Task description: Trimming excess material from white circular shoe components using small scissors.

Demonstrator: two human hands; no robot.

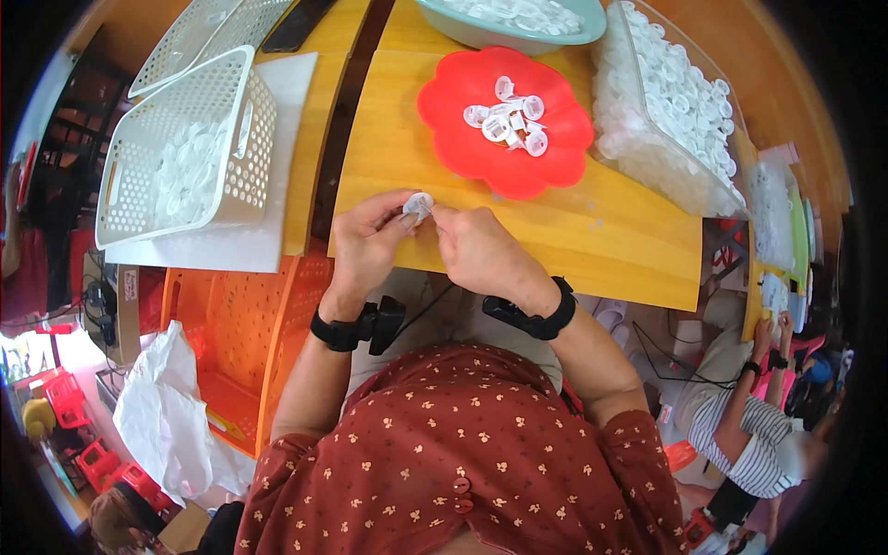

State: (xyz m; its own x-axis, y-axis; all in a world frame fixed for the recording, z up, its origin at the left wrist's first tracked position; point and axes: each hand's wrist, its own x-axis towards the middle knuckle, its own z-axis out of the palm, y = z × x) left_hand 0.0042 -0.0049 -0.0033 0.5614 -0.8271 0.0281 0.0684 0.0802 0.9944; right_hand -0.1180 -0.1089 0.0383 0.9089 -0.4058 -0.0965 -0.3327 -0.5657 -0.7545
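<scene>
White piece: small, round, translucent plastic [419,204], held above the table's near edge, just off the red dish's near left side.
Left hand: thumb and fingers [367,242] pinched narrow on the piece.
Right hand: fingers drawn narrow [488,250] at the piece's right edge; whether they grip or merely touch it, I cannot tell.
Red dish: smooth, scalloped like a flower [449,134], with a loose cluster of round white pieces [509,122] at its middle.
Transparent bin: straight-walled plastic [638,125], heaped with white pieces, just right of the dish.
Teal bowl: round and smooth-rimmed [481,35], filled with white pieces, just beyond the dish.
White basket: perforated plastic [248,180], white pieces inside, resting on a flat white sheet [289,120].
Yellow table: grained wood [384,129], its near edge running below the hands (bowed by the lens); bare wood lies left of the dish and between dish and near edge.
Dark gap: a narrow strip [338,139] parting the two tabletops.
</scene>
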